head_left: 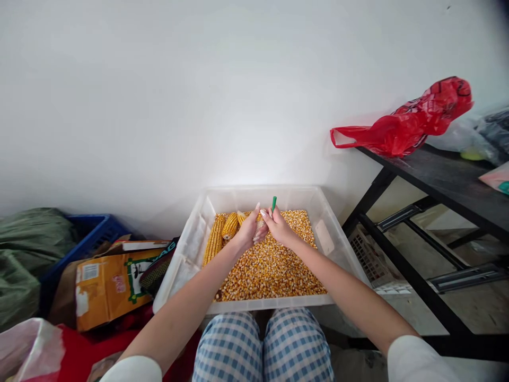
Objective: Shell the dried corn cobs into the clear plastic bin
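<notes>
While the right grip [278, 225] clasps a green handle [274, 202] over the bin [234, 198], left grip [248, 229] curled alongside, its hold unclear, kernels [270, 273] inside the bin, cobs [215, 239] at its left.

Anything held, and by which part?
Right hand: slim green rod, gripped below its exposed upper end. Left hand: apparently a pale, mostly hidden corncob; gripped part can't be told.

Cobs [213, 241] left of kernels [270, 273] in tub [230, 198], carton [113, 297] left, table [441, 172] right, basket [366, 255] seemingly beneath
</notes>
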Demonstrator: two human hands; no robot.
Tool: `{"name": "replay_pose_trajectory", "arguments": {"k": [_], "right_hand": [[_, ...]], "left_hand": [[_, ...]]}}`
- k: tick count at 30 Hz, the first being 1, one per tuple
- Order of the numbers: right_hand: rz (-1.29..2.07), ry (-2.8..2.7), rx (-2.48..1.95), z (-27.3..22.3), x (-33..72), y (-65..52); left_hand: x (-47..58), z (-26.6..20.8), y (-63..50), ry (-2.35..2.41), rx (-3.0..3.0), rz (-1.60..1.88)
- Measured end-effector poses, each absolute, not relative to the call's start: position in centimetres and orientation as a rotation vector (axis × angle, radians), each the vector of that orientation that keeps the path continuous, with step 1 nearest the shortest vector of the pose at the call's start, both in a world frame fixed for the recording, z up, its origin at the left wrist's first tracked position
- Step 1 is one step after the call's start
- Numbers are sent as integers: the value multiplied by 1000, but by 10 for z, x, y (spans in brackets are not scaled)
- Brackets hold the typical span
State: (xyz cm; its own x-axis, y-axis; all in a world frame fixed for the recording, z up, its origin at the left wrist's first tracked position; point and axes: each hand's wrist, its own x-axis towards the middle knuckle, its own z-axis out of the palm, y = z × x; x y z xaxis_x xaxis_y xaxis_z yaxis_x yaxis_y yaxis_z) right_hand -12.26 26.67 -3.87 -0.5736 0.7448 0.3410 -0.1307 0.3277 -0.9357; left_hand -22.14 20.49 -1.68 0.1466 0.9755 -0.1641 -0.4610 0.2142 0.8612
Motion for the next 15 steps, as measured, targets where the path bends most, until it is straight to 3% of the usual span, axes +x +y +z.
{"name": "replay_pose_trajectory", "arguments": {"k": [6, 15], "right_hand": [[1594, -1712, -574, -33, -123, 265], [1510, -1857, -468, -32, -117, 273]], "left_hand": [[-223, -20, 210, 821, 751, 1210], [-230, -25, 210, 804, 797, 1123]]}}
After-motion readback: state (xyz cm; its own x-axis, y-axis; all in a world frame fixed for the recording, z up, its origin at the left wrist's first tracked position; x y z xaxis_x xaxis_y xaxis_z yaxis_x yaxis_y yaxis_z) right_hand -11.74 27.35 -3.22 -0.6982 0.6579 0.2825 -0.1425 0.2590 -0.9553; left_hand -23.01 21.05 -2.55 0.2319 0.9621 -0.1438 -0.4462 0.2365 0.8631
